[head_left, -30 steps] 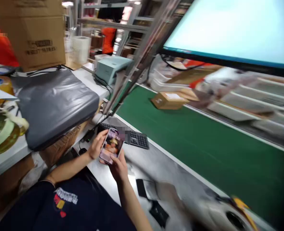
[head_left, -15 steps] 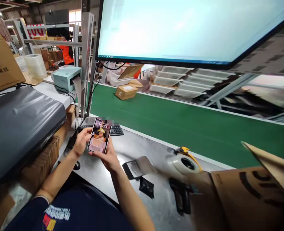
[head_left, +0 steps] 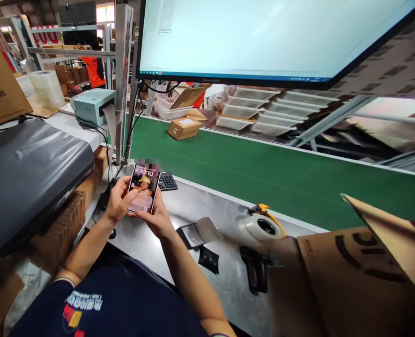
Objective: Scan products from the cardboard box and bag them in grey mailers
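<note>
Both my hands grip a smartphone (head_left: pixel 144 187), its lit lock screen reading 10:10. My left hand (head_left: pixel 118 200) is closed around the phone's left edge, with the thumb over the lower left of the screen. My right hand (head_left: pixel 158 217) wraps the right side and bottom corner, its fingers mostly hidden behind the phone. A black keyboard (head_left: pixel 168 181) lies partly covered beyond the phone. Close to my left wrist, a dark computer mouse (head_left: pixel 113 233) shows in part.
On the metal table (head_left: pixel 179 201) are a black pouch (head_left: pixel 208 260), a tape dispenser (head_left: pixel 265 227), a black handheld scanner (head_left: pixel 255 271) and an open carton (head_left: pixel 348 281). A small box (head_left: pixel 184 128) sits on the green conveyor belt (head_left: pixel 246 159). A monitor (head_left: pixel 263 37) hangs above; a label printer (head_left: pixel 95 105) stands left.
My left thumb has come over the lower part of the phone screen. The camera view has shifted slightly, so the whole scene sits a little higher and further left.
</note>
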`<state>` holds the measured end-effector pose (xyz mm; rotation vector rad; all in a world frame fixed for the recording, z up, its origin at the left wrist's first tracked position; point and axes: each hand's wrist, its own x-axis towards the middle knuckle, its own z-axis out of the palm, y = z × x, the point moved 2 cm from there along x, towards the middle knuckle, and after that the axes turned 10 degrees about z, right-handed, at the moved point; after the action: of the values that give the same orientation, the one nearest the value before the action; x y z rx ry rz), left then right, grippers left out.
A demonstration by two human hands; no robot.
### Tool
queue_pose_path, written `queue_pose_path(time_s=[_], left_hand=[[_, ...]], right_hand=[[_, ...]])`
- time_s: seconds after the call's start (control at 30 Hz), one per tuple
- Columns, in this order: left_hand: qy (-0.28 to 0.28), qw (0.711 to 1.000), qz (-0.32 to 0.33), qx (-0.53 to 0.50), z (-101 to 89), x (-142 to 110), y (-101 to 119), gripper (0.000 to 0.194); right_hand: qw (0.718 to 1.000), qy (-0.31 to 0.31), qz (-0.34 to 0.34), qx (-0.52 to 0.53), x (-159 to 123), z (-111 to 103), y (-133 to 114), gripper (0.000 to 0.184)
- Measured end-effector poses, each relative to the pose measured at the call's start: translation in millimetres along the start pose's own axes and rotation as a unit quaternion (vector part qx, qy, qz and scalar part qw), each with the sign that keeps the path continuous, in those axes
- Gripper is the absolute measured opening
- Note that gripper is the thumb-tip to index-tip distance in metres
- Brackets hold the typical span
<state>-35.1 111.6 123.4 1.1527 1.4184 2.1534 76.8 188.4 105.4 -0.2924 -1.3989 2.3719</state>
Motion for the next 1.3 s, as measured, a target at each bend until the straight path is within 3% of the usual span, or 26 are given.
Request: queue_pose_path(time_s=[0.1, 0.17, 0.33, 0.7, 0.83, 0.97, 1.17, 1.3], left_hand=[[-0.033, 0.996, -0.005, 0.08, -1.4, -4, 8, 0.076], [-0.054, 0.995, -0.009, 0.089, -4.8, -5, 11, 0.072], [-0.079, 0.993, -0.071, -0.044, -19.9, -4, 8, 0.068], [-0.009, 0.998, -0.03, 0.056, -8.9, -18, 8, 0.068], [-0.001, 1.0, -0.021, 0.016, -11.5, -19, 6, 0.058], [0.025, 0.998, -0.047, -0.033, -16.6, -20, 6, 0.057], [0.085, 0.993, -0.074, -0.032, -18.4, -26, 12, 0.06], [0.093, 0.99, -0.099, -0.038, -21.1, -28, 14, 0.06]], right_hand=[[0.999, 0.001, -0.029, -0.017, -1, -2, 0, 0.095], [0.999, 0.004, -0.03, -0.016, -3, -3, -2, 0.095], [1.0, -0.015, 0.008, 0.014, -8, -8, -3, 0.096], [1.0, -0.011, 0.009, 0.014, -3, -4, 9, 0.092], [1.0, -0.018, 0.007, 0.021, -7, -3, 8, 0.088], [0.999, -0.025, 0.038, 0.024, -10, -1, 8, 0.09], [0.991, 0.053, 0.102, 0.073, -10, 8, 9, 0.079], [0.988, 0.048, 0.121, 0.085, -12, 16, 4, 0.077]])
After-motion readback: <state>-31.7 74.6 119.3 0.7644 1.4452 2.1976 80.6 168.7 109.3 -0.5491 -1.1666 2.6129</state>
